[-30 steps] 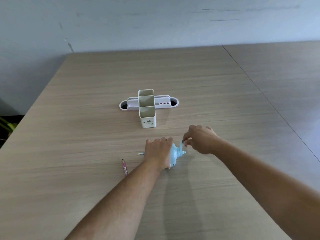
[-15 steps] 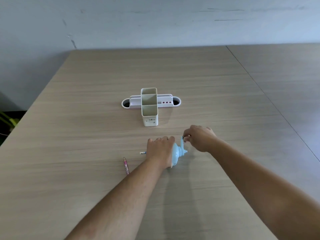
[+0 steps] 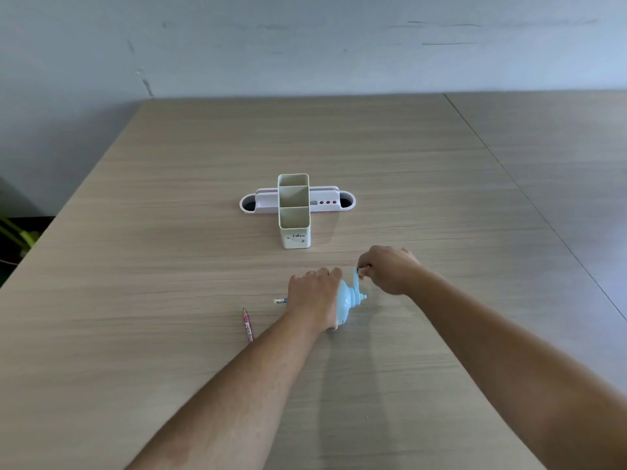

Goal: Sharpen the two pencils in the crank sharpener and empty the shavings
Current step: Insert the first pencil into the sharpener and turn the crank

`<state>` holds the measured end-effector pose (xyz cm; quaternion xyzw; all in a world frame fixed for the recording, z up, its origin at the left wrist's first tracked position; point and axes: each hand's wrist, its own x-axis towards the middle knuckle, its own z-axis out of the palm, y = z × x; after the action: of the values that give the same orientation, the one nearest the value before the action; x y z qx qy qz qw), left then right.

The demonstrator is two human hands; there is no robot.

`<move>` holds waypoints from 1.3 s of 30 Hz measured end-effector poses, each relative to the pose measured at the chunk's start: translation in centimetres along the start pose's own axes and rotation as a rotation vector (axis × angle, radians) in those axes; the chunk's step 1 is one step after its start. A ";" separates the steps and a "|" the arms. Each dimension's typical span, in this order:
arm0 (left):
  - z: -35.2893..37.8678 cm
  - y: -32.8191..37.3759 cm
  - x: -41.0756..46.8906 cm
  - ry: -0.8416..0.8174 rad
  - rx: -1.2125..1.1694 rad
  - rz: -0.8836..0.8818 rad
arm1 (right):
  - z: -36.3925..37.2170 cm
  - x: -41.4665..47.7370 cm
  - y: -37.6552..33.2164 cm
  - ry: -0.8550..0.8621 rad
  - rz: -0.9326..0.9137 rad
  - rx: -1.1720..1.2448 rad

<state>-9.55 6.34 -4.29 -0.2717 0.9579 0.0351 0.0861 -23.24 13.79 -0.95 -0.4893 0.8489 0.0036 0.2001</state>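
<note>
A light blue crank sharpener (image 3: 346, 301) stands on the wooden table (image 3: 169, 334). My left hand (image 3: 314, 296) grips its body from the left and covers most of it. My right hand (image 3: 390, 269) pinches the crank handle (image 3: 357, 276), which points up. One pencil (image 3: 280, 300) sticks out to the left from under my left hand; only its eraser end shows. A pink pencil (image 3: 248, 324) lies loose on the table, left of my left forearm, tip pointing away from me.
A cream three-compartment pencil holder (image 3: 293, 212) stands behind the sharpener, with a white oblong tray (image 3: 346, 201) lying crosswise behind it. A seam to a second table (image 3: 543, 215) runs along the right. The wall is at the far edge.
My right hand has shifted a little around the crank, and the crank handle has turned. My left hand stays on the sharpener. The pink pencil has not moved.
</note>
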 end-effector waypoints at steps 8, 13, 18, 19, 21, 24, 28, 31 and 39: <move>0.1 0.3 0.1 -0.028 -0.057 -0.055 | 7.0 -3.3 0.6 -0.189 -0.005 0.009; -0.2 0.2 0.0 -0.054 -0.060 -0.023 | 5.1 -4.9 1.5 -0.246 -0.004 0.166; -1.0 -1.6 -1.1 0.003 -0.085 0.070 | 1.5 -3.6 1.6 -0.111 0.061 0.136; -1.3 -2.2 -1.4 0.020 -0.074 0.077 | 0.9 -3.3 1.4 -0.089 0.061 0.138; -1.9 -3.6 -1.9 0.016 -0.064 0.053 | -0.2 -2.8 0.5 -0.036 0.042 0.166; -2.3 -5.4 -2.5 -0.016 -0.048 -0.013 | -0.9 -2.3 -2.0 0.019 -0.034 0.204; -1.9 -6.4 -3.1 -0.014 -0.040 -0.056 | -0.1 -2.2 -4.9 0.026 -0.178 0.139; -1.4 -6.4 -3.2 0.003 0.001 -0.060 | 1.0 -2.1 -5.9 0.039 -0.228 -0.011; -0.3 -6.0 -2.5 0.074 0.055 0.039 | 3.5 -1.7 -5.9 0.191 -0.233 -0.090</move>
<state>-4.30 2.49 -3.63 -0.2516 0.9661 0.0001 0.0575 -16.42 12.86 -2.44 -0.5911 0.8005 -0.0282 0.0952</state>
